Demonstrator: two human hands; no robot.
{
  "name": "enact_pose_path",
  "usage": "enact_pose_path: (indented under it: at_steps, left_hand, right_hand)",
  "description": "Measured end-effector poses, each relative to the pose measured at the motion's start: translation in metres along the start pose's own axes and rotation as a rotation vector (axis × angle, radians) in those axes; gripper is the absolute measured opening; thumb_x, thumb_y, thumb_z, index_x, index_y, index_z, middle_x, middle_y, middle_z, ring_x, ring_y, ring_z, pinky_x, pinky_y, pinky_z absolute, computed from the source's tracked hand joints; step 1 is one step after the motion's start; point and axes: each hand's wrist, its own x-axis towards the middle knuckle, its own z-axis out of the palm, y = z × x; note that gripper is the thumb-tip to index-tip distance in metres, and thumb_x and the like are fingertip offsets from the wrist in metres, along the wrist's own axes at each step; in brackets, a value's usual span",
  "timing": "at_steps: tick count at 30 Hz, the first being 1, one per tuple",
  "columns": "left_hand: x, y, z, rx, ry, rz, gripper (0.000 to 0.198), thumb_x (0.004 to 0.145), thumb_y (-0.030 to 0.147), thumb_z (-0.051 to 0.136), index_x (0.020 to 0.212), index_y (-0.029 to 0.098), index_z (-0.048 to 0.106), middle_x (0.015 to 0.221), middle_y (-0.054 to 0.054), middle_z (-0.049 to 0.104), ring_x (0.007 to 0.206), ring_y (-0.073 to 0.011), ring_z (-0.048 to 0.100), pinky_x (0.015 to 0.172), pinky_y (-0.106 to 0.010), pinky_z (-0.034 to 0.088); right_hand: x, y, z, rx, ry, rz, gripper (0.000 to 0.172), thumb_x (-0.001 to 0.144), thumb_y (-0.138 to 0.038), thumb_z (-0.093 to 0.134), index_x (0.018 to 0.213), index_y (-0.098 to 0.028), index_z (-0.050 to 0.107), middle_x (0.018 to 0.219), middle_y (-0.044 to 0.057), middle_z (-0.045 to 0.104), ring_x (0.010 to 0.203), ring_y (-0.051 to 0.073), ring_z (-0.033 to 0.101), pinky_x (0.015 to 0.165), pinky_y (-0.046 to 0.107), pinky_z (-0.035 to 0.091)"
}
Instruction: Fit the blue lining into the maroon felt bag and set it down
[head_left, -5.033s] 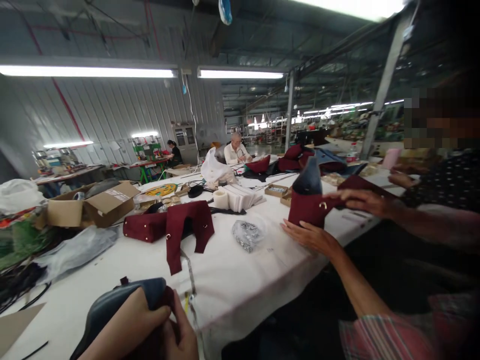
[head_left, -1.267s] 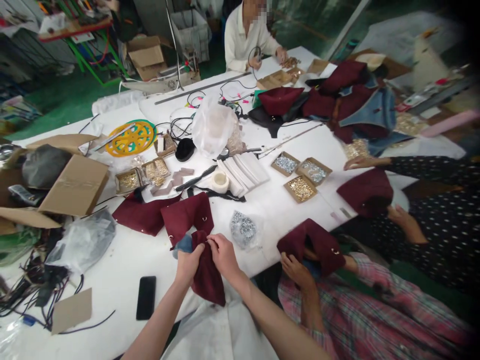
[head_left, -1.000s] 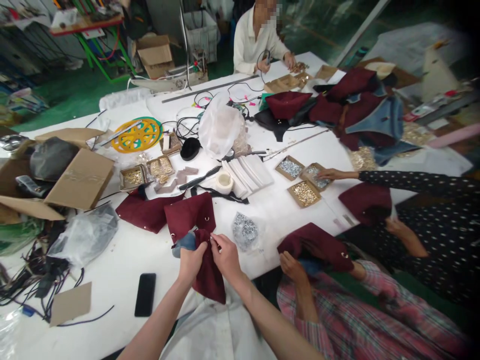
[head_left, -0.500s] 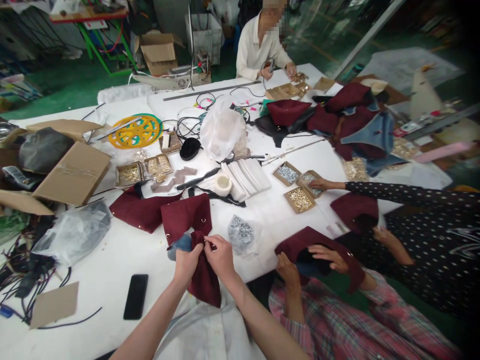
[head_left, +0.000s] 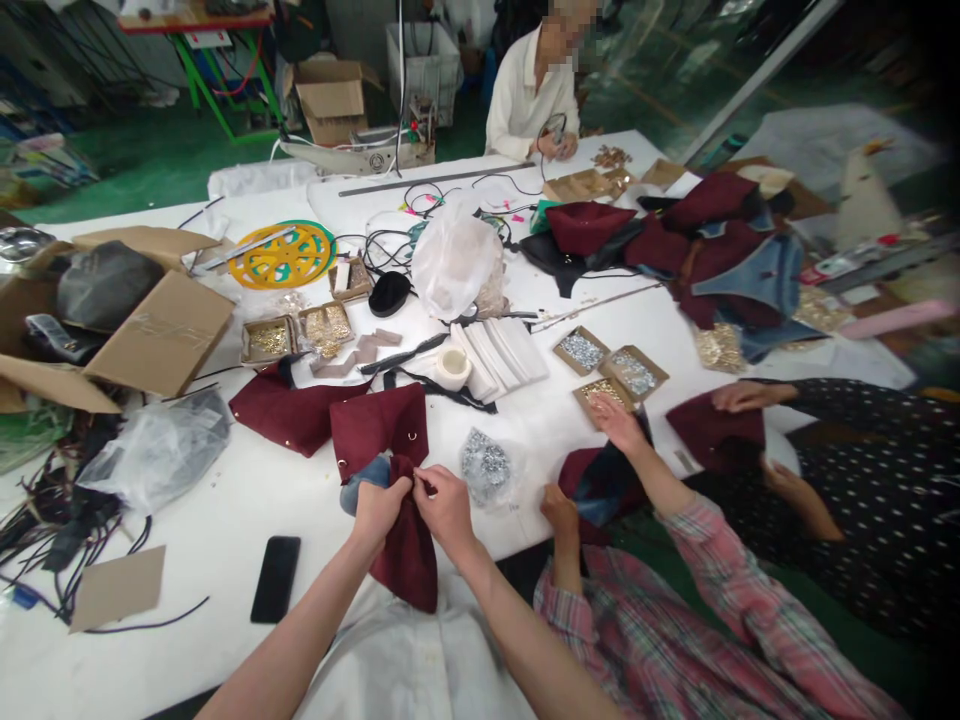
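Note:
My left hand (head_left: pixel 377 512) is closed around a maroon fabric piece (head_left: pixel 411 570) with a blue denim part (head_left: pixel 364 474), bunching its upper end. The maroon cloth hangs down in front of my white shirt. At the cloth's edge, my right hand (head_left: pixel 448 508) is closed in a pinch; whatever lies between its fingertips is too small to make out. Just beyond my hands lies another maroon piece (head_left: pixel 379 420) with metal rings or eyelets, and a further maroon piece (head_left: pixel 289 410) is to its left. A clear bag of silvery small parts (head_left: pixel 486 466) rests right of my hands.
Small boxes of silvery parts (head_left: pixel 581 350) and golden parts (head_left: pixel 598 392) stand ahead right. A co-worker's plaid sleeve (head_left: pixel 731 560) reaches there; a dotted sleeve (head_left: pixel 862 430) is farther right. A phone (head_left: pixel 276 580), plastic bag (head_left: pixel 161 440) and carton (head_left: pixel 165 335) occupy the left.
My hands keep nearly the same hold on the cloth. The plaid-sleeved co-worker's hand has reached to the golden parts; the dotted-sleeved one has drawn back from a box to a maroon piece.

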Motion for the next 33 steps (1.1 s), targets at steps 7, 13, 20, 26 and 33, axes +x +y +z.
enact_pose_path:
  at_steps: [7, 13, 20, 26, 33]
  left_hand:
    - [0.001, 0.004, -0.001, -0.028, 0.006, -0.033, 0.028, 0.081, 0.035, 0.075, 0.075, 0.025, 0.049, 0.069, 0.007, 0.046, 0.066, -0.0137, 0.043, 0.063, -0.029, 0.038]
    - [0.003, 0.004, -0.009, -0.255, -0.071, -0.037, 0.026, 0.075, 0.04, 0.081, 0.081, 0.023, 0.062, 0.076, 0.002, 0.063, 0.072, -0.0174, 0.057, 0.067, -0.03, 0.049]
    - [0.004, -0.005, -0.01, -0.291, -0.134, -0.119, 0.033, 0.073, 0.045, 0.087, 0.09, 0.02, 0.073, 0.08, 0.0, 0.075, 0.074, -0.0201, 0.068, 0.071, -0.032, 0.056]
    - [0.021, -0.016, -0.039, -0.465, -0.323, -0.281, 0.043, 0.077, 0.038, 0.092, 0.112, 0.016, 0.078, 0.107, -0.009, 0.086, 0.091, -0.0236, 0.079, 0.091, -0.037, 0.063]
    - [0.04, -0.018, -0.073, -0.553, -0.492, -0.506, 0.055, 0.079, 0.036, 0.096, 0.127, 0.014, 0.08, 0.127, -0.017, 0.086, 0.11, -0.034, 0.084, 0.106, -0.046, 0.067]
  right_hand:
    - [-0.002, -0.005, -0.003, 0.057, -0.022, -0.009, 0.026, 0.104, -0.027, 0.064, 0.115, -0.024, 0.088, 0.102, 0.008, 0.081, 0.093, 0.021, 0.075, 0.087, 0.033, 0.063]
    - [-0.007, -0.019, -0.012, 0.153, -0.078, 0.0, 0.034, 0.111, -0.034, 0.058, 0.126, -0.025, 0.086, 0.111, 0.011, 0.078, 0.106, 0.024, 0.073, 0.099, 0.039, 0.062]
    - [-0.016, -0.019, -0.01, 0.254, -0.117, 0.057, 0.035, 0.113, -0.041, 0.057, 0.13, -0.028, 0.086, 0.118, 0.009, 0.075, 0.116, 0.024, 0.071, 0.108, 0.039, 0.059]
    - [-0.017, 0.018, -0.001, 0.437, -0.188, 0.208, 0.036, 0.107, -0.044, 0.065, 0.134, -0.031, 0.084, 0.135, 0.007, 0.075, 0.127, 0.024, 0.071, 0.115, 0.04, 0.056]
    - [0.003, 0.07, -0.011, 0.73, -0.165, 0.682, 0.065, 0.097, -0.069, 0.073, 0.143, -0.024, 0.076, 0.142, 0.016, 0.079, 0.128, 0.029, 0.076, 0.113, 0.054, 0.06]
